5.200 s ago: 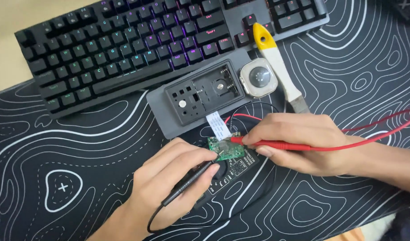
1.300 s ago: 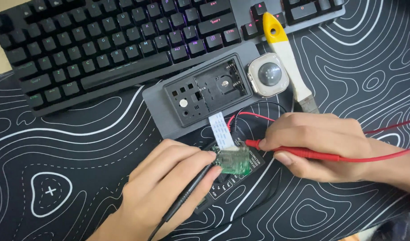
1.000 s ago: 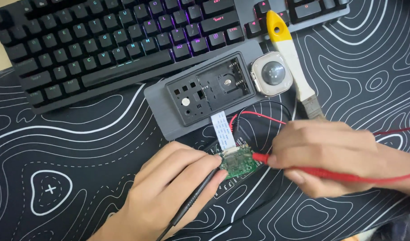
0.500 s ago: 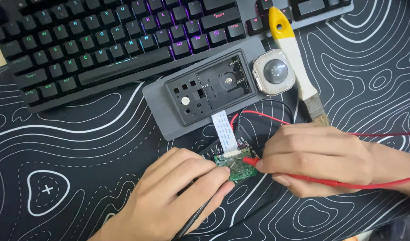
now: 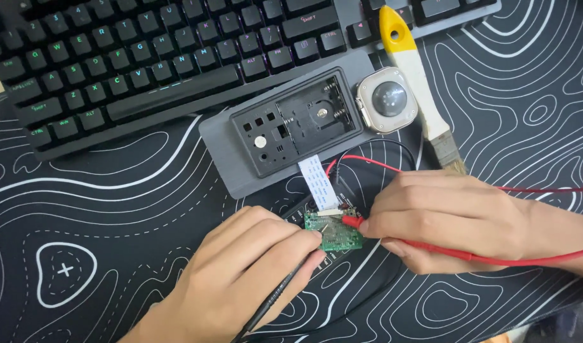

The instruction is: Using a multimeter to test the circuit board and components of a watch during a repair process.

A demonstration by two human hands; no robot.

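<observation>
The left hand (image 5: pixel 241 279) pinches a thin black probe (image 5: pixel 272 305), its fingers closed around it, tip on the small green circuit board (image 5: pixel 333 233) lying near the middle of the black patterned table mat (image 5: pixel 101 254). The right hand (image 5: pixel 450 219) grips a red probe (image 5: pixel 469 254), touching the board's right edge. A white ribbon cable (image 5: pixel 317 181) runs far toward the grey plastic casing (image 5: pixel 291 127).

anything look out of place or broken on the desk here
Nothing looks broken or spilled. The grey device lies opened, its battery bay bare, with the green circuit board pulled out on a white ribbon cable. The left hand holds a black probe, the right hand a red probe.
</observation>
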